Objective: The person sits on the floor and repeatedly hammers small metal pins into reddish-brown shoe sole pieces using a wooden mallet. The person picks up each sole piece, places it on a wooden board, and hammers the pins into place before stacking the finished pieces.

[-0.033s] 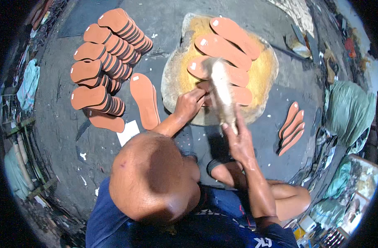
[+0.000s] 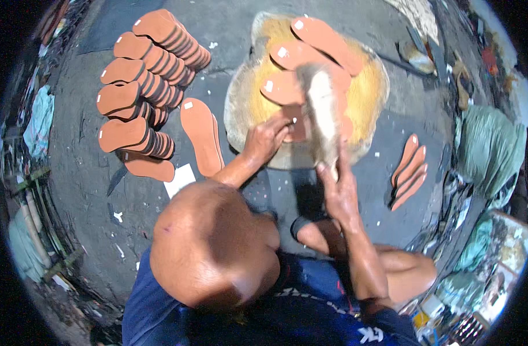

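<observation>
My right hand (image 2: 340, 193) is closed round the narrow lower end of a pale, club-shaped mallet (image 2: 324, 109), blurred by motion over the block. Several tan shoe soles (image 2: 327, 45) with white heel stickers lie in a column on a yellow-topped, irregular block (image 2: 241, 104). My left hand (image 2: 265, 141) is at the block's near left, beside the nearest sole (image 2: 298, 130). Its fingers are pinched, with a small white sticker (image 2: 294, 120) at the tips. The mallet covers part of the nearer soles.
Several leaning stacks of tan soles (image 2: 145, 75) stand on the floor at left. Two overlapping soles (image 2: 199, 135) and white paper (image 2: 180, 180) lie closer to me. At right are several narrow tan pieces (image 2: 411, 167), with green cloth bundles (image 2: 489, 153) beyond.
The mallet has shifted right and slightly away from my left hand, uncovering more of the nearest sole. The small white sticker now shows at my left fingertips.
</observation>
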